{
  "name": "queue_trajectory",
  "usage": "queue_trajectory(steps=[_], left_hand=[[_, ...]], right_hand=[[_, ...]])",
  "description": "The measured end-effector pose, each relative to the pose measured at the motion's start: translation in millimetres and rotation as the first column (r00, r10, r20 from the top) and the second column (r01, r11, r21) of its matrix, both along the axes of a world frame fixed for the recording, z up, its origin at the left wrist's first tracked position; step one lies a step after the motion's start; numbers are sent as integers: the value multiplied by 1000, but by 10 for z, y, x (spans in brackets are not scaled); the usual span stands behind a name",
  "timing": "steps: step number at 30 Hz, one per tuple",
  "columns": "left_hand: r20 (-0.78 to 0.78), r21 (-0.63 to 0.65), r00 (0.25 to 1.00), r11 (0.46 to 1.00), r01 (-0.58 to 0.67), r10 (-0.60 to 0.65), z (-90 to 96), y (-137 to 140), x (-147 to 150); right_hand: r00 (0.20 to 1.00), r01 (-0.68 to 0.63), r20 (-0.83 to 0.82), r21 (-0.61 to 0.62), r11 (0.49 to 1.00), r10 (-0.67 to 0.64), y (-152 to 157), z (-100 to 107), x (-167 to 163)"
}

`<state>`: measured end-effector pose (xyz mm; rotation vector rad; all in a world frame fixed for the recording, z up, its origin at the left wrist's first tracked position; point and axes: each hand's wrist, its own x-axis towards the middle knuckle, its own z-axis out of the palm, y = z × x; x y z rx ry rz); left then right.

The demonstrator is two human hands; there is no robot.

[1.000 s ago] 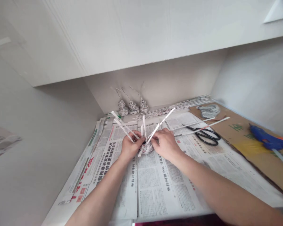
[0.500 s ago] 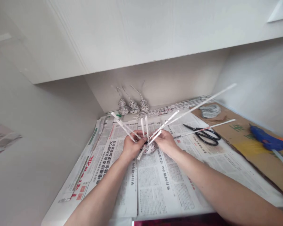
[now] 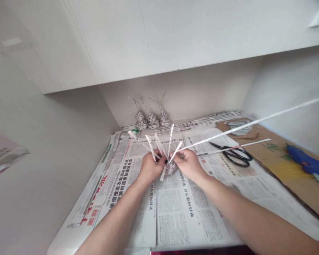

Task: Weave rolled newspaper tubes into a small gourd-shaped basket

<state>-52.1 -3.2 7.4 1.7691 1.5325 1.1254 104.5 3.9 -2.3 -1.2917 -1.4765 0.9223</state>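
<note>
A small round piece woven from rolled newspaper [image 3: 171, 168] sits between my hands, low over the newspaper sheets. Several paper stakes [image 3: 171, 136] stick up and outward from it. My left hand [image 3: 151, 165] is closed on its left side, thumb pressed at the rim among the stakes. On the right, my right hand [image 3: 187, 163] pinches a long rolled-paper strand [image 3: 244, 125] close to the weave. That strand slants up and out past the right edge of the view. The fingertips and the inside of the piece are partly hidden.
Three gourd-shaped woven paper pieces [image 3: 153, 121] stand at the back wall, beside a bundle of paper rolls [image 3: 202, 122]. Black scissors [image 3: 238, 156] lie to the right. A blue glue gun [image 3: 305, 159] rests on cardboard [image 3: 284, 166]. A cabinet panel [image 3: 159, 42] overhangs the table.
The long strand has swung lower and farther right, now reaching out of view. The stakes have shifted in angle, one now nearly upright. Both hands stay at the woven piece.
</note>
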Motion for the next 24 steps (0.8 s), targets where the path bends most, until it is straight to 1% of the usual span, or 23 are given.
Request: queue_trajectory(steps=[2, 5, 8, 11, 13, 16, 18, 21, 24], left_hand=[[-16, 12, 1000, 1000, 2, -2, -3, -9, 9], [0, 17, 1000, 1000, 2, -2, -4, -20, 16], [3, 10, 1000, 1000, -6, 6, 6, -31, 20], [29, 3, 1000, 1000, 2, -2, 16, -43, 27], [52, -5, 999, 1000, 11, -11, 16, -48, 33], [62, -23, 998, 1000, 14, -12, 7, -47, 40], [64, -21, 998, 1000, 9, -8, -2, -44, 43], [78, -12, 997, 1000, 27, -26, -11, -41, 43], [95, -15, 994, 998, 54, -53, -12, -35, 39]], right_hand=[[1000, -18, 24, 1, 1000, 18, -9, 18, 13], [996, -73, 53, -11, 997, 74, 1, 24, 29], [993, -99, 63, -6, 995, 100, 8, 31, 36], [994, -74, 79, -7, 997, 75, 1, 48, 36], [995, -43, 85, -35, 998, 46, -5, 57, 33], [997, -49, 51, -51, 997, 52, -4, 52, 25], [997, -70, 37, -36, 997, 72, 1, 36, 20], [996, -69, 65, -5, 998, 69, 6, 13, 18], [992, -60, 113, 72, 996, 52, -7, 8, 18]])
